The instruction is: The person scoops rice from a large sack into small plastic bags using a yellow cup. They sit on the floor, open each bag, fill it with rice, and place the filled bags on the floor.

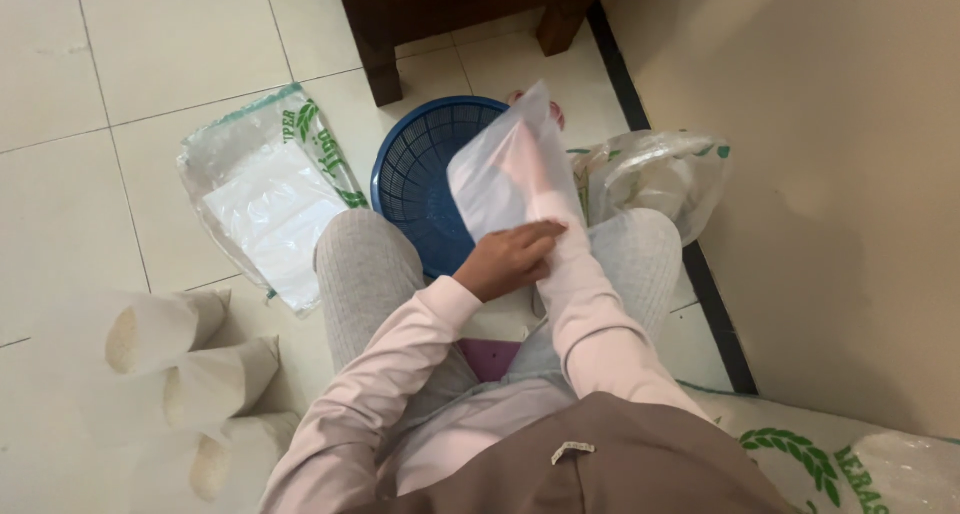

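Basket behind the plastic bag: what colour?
Blue, with a perforated mesh wall; the basket shows best in the head view, on the floor tiles.

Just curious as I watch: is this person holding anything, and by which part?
A clear plastic bag: the right hand is pushed inside it, while the left hand grips its open lower edge at the right forearm.

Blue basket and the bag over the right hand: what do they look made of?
The basket looks like moulded plastic: uniform glossy blue, a regular grid of small holes, a smooth rim. The bag seems to be thin translucent plastic film: it crinkles, catches the light, and the right hand shows pinkish through it. The left hand grips its lower edge.
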